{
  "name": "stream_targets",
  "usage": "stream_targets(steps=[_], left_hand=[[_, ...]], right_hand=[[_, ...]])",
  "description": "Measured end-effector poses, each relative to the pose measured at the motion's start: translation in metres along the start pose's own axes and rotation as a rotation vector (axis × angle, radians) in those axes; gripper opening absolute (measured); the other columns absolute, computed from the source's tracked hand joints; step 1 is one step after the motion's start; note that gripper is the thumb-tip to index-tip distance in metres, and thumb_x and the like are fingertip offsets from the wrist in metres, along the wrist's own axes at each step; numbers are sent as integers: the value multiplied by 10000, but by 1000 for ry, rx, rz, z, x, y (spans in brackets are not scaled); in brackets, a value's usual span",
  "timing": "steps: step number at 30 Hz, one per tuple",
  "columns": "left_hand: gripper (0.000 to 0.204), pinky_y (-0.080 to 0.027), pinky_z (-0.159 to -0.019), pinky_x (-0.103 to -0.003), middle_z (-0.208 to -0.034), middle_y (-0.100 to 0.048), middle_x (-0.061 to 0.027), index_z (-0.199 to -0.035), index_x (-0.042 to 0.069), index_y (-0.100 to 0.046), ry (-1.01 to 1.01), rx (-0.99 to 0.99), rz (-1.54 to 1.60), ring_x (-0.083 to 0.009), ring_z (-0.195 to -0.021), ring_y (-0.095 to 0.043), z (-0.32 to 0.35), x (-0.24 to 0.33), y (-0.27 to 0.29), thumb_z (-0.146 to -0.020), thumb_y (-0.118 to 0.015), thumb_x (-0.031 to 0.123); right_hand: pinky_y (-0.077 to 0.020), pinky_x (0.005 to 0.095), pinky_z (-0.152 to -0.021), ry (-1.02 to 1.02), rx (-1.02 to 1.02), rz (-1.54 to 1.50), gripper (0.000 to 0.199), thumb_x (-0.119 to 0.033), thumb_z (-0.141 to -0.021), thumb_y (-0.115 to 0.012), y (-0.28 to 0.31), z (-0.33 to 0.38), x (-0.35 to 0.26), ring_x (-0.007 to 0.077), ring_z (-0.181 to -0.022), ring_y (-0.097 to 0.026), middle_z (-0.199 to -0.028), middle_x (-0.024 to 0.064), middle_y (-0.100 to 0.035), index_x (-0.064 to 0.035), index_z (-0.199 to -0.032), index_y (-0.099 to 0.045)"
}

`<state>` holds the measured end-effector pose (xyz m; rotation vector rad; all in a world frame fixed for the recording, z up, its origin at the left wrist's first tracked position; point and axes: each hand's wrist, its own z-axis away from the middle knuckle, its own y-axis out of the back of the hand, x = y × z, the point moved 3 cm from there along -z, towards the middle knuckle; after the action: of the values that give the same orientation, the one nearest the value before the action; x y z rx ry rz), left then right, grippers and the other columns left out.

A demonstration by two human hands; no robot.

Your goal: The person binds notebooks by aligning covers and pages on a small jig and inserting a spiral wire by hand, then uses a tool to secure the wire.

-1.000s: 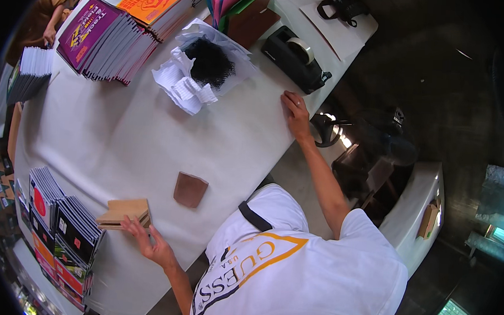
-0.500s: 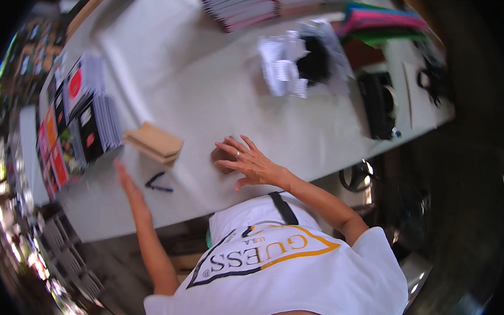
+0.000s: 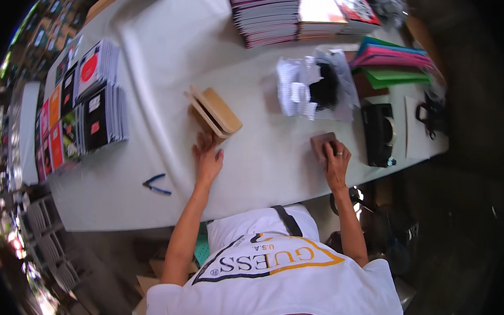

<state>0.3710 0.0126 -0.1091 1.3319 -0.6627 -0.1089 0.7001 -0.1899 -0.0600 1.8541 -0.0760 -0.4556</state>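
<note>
My left hand (image 3: 208, 162) is at the near end of a tan, flat-sided bundle (image 3: 223, 110), its fingertips close against it and its thumb spread away. The bundle looks like two layers with a dark gap between them. Over to the right, my right hand (image 3: 337, 164) has its fingers bent over a small brown block (image 3: 322, 145) on the white table (image 3: 246, 163). Part of that block is covered by the fingers. A pair of nippers with blue handles (image 3: 158, 185) lies spread at the near left.
Stacked booklets (image 3: 99, 113) stand on the left. Thicker piles of books (image 3: 266, 20) are at the back. Crumpled white paper around a black bristly mass (image 3: 324, 87), coloured folders (image 3: 390, 65) and a black tape dispenser-like object (image 3: 376, 133) line the right side.
The tan bundle has shifted right and away, turned, with my left hand now at it. My right hand has slid right along with the brown block. The nippers stay on the table.
</note>
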Motion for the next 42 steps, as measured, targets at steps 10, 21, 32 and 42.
stream_targets(steps=[10, 21, 32, 42], left_hand=[[506, -214, -1111, -546, -1415, -497, -41, -1326, 120, -550, -335, -31, 94, -377, -1364, -339, 44, 72, 7, -828, -631, 83], [540, -378, -965, -519, -1219, -456, -321, -1135, -50, -525, 428, 665, -136, -420, -1120, -456, 96, -178, 23, -786, -745, 297], [677, -240, -1120, -548, -1481, -188, -340, -1366, -34, -422, -244, 186, 175, -532, -1364, -206, 75, 97, -33, -853, -649, 345], [626, -198, -1130, -540, -1492, -234, -302, -1440, 2, -288, 139, 429, 339, -449, -1414, -178, 4, 22, -21, -922, -555, 231]], right_hand=[[-306, 462, -1061, -239, 295, 80, 678, 37, -692, -696, 89, 25, 43, 319, -1251, -415, -1367, 161, -429, -112, -1309, -460], [-467, 358, -965, -626, 441, -788, 852, -83, -710, -848, 47, 47, 162, 242, -1116, -536, -1288, 143, -460, -45, -1372, -314], [-466, 394, -907, -890, 496, -1299, 422, -237, -796, -769, 68, 54, 205, 216, -974, -601, -1103, 94, -643, 13, -1114, -651], [-436, 425, -1004, -833, 363, -1460, 483, -218, -855, -667, 155, 108, 166, 304, -1135, -565, -1237, 177, -580, 66, -1229, -557]])
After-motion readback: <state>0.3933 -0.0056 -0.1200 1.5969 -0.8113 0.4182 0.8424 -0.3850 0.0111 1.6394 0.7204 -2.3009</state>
